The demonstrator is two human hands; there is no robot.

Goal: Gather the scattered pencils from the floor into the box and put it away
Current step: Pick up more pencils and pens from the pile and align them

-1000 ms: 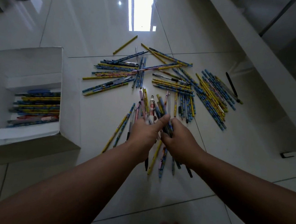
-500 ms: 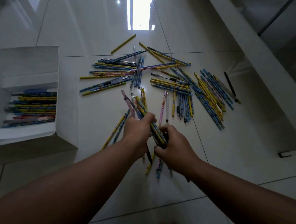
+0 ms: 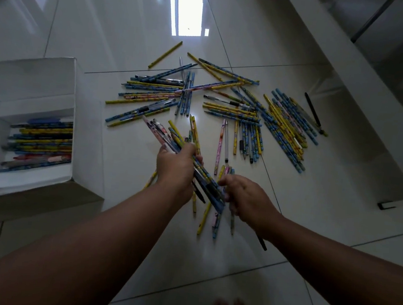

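Pencils in yellow and blue patterned wood (image 3: 226, 109) lie scattered over the glossy pale tiled floor (image 3: 109, 20), from 11 to 2 o'clock of our hands. Our left hand (image 3: 175, 168) has its fingers curled tight round a slanted bundle of pencils (image 3: 205, 177). Our right hand (image 3: 247, 198) sits at the bundle's lower end, fingers loosely bent; whether they grip anything we cannot tell. At 9 o'clock stands the open white cardboard box (image 3: 43, 75), a layer of pencils lying inside.
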